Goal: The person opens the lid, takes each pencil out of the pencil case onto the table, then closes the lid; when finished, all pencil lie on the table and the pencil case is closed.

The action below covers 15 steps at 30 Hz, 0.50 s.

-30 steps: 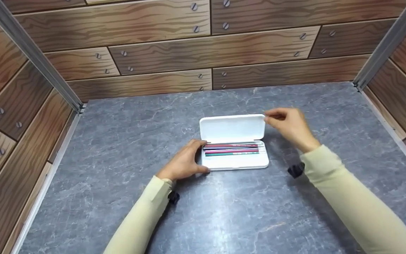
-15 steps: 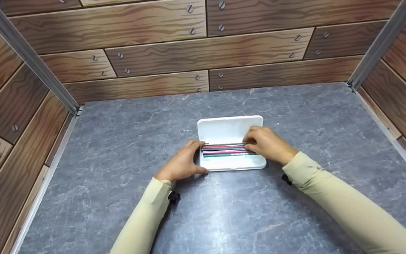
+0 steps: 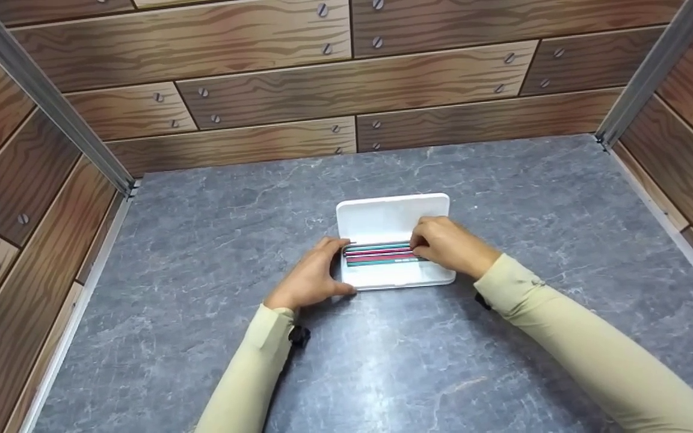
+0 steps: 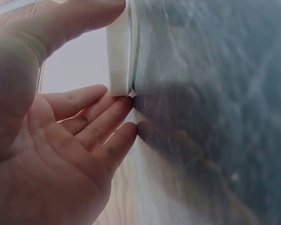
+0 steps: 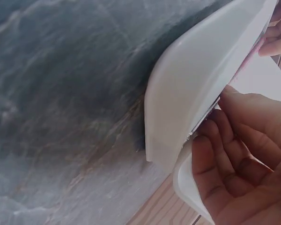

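Note:
A white pencil case (image 3: 382,278) lies on the table with its lid (image 3: 376,220) raised at the back. Several teal and red-pink pencils (image 3: 373,262) lie lengthwise inside. My left hand (image 3: 312,276) holds the case's left end, thumb at the front corner and fingers toward the back; in the left wrist view the fingertips meet the case wall (image 4: 118,61). Over the pencils' right ends, my right hand (image 3: 453,245) has its fingers curled down into the case, thumb and fingertips pinching at the pencils. The right wrist view shows those fingertips just inside the rim, with the pencil ends mostly hidden.
The grey marbled table (image 3: 214,240) spreads around the case on all sides. Wood-patterned panels (image 3: 262,102) stand behind it and at left and right, with metal posts (image 3: 641,90) in the corners.
My right hand has moved from the lid's right corner down and left into the case, onto the pencils. The pencils have shifted, and a teal one now shows at the back. The left hand stays.

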{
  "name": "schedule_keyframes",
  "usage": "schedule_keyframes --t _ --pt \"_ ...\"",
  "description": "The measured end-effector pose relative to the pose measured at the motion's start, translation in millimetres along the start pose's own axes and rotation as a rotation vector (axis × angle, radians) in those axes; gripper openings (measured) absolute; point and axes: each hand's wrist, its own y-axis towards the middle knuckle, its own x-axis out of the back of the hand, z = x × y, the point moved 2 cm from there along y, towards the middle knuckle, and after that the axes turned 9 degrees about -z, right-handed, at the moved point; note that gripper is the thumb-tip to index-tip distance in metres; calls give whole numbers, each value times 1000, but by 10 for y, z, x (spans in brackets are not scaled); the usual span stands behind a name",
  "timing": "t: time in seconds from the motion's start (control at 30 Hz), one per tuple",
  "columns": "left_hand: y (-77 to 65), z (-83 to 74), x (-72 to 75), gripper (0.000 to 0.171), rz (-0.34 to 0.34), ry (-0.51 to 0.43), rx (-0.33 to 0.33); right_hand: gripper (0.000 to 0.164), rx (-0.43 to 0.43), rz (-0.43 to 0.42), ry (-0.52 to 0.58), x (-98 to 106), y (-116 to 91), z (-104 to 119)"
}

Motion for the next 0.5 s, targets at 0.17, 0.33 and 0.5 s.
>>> schedule_keyframes --t 0.17,0.33,0.5 --pt "-4 -4 10 98 4 -6 3 5 6 20 -10 -17 8 14" --pt "-18 4 3 99 6 -1 0 4 24 33 9 -21 15 18" --pt "-23 -1 3 100 -5 -7 0 5 30 52 0 -12 23 24"
